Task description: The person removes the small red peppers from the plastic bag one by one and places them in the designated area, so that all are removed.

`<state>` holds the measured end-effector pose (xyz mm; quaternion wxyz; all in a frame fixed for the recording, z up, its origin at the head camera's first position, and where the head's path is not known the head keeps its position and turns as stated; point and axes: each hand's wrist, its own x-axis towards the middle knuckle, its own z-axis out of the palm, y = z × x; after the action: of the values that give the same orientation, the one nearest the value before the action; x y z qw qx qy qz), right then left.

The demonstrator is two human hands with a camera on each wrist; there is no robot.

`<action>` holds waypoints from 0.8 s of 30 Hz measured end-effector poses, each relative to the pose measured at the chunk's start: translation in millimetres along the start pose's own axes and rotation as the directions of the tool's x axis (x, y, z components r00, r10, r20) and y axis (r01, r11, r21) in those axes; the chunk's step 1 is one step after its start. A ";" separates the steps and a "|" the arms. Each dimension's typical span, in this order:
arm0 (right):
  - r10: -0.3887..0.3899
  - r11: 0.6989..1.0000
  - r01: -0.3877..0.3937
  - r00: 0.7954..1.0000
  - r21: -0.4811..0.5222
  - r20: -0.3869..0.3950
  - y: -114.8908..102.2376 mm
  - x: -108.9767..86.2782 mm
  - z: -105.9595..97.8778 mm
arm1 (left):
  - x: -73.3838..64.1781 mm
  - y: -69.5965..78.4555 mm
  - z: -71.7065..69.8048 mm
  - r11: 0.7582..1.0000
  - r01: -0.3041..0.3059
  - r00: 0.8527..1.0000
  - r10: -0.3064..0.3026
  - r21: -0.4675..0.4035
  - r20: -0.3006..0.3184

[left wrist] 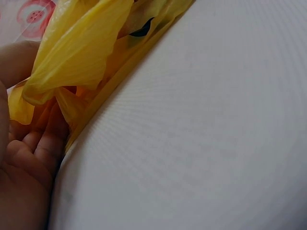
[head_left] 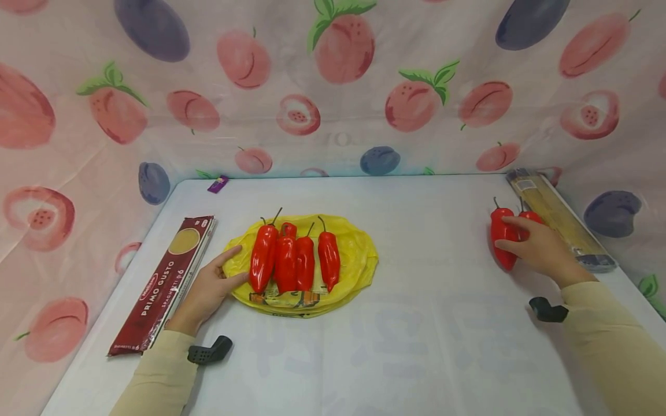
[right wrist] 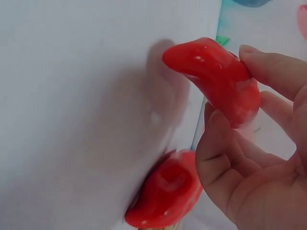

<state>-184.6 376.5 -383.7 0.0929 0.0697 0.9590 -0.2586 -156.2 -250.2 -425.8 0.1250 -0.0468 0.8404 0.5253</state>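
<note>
My right hand (head_left: 541, 248) pinches a glossy red pepper (head_left: 500, 231) between thumb and fingers. In the right wrist view that pepper (right wrist: 216, 76) is raised off the table, its shadow apart from it. A second red pepper (right wrist: 168, 191) lies just beyond, partly hidden by the hand in the head view. My left hand (head_left: 208, 289) is at the left edge of a crumpled yellow plastic bag (head_left: 359, 254), its fingers curled about a fold of the film (left wrist: 76, 52). Several red peppers (head_left: 285, 260) lie side by side on the bag, over a printed patch.
A dark red spaghetti packet (head_left: 166, 283) lies slantwise left of the left hand. Behind the right hand, a clear pack of spaghetti (head_left: 562, 219) lies along the table's right edge. A small purple packet (head_left: 218, 184) sits at the back left. Fruit-patterned sheeting (head_left: 333, 138) surrounds the white table (head_left: 416, 346).
</note>
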 end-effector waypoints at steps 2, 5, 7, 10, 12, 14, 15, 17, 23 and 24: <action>0.007 1.000 -0.007 1.000 -0.005 -0.005 3.0 0.7 -0.8 | -0.1 -0.1 -0.1 1.000 -0.004 1.000 0.004 -0.010 0.000; 0.004 1.000 -0.004 1.000 -0.006 -0.013 6.7 1.3 -2.0 | -0.5 -0.1 -0.1 1.000 -0.013 1.000 0.013 -0.015 -0.001; 0.004 1.000 -0.004 1.000 -0.006 -0.014 8.9 1.5 -3.0 | -0.5 -0.4 0.0 1.000 -0.019 1.000 0.019 -0.015 -0.004; 0.010 1.000 -0.010 1.000 -0.012 -0.017 10.7 0.7 -4.4 | -0.3 -0.8 0.2 1.000 -0.023 1.000 0.023 -0.015 -0.004; 0.014 1.000 -0.014 1.000 -0.017 -0.020 12.3 0.4 -4.8 | -0.1 -0.9 0.3 1.000 -0.020 1.000 0.020 -0.015 -0.004; 0.016 1.000 -0.017 1.000 -0.023 -0.024 13.7 0.0 -4.7 | -0.1 -0.7 0.2 1.000 -0.013 1.000 0.013 -0.015 -0.002; 0.017 1.000 -0.018 1.000 -0.024 -0.026 14.7 0.0 -4.6 | -0.1 -0.5 0.2 1.000 -0.009 1.000 0.009 -0.014 -0.001; 0.020 1.000 -0.021 0.999 -0.020 -0.027 16.6 0.0 -4.3 | -0.2 -0.1 0.1 1.000 -0.004 1.000 0.004 -0.011 0.000; 0.031 0.999 -0.031 0.999 -0.016 -0.036 19.4 0.4 -2.7 | -0.1 0.7 0.1 1.000 0.002 1.000 -0.002 -0.001 0.000; 0.034 0.999 -0.034 0.999 -0.017 -0.039 19.6 0.6 -2.3 | -0.2 0.9 0.1 1.000 0.003 1.000 -0.003 0.001 0.000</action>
<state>-182.0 394.5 -391.4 0.0792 0.0902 0.9615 -0.2472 -156.1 -249.8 -425.1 0.1259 -0.0482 0.8407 0.5245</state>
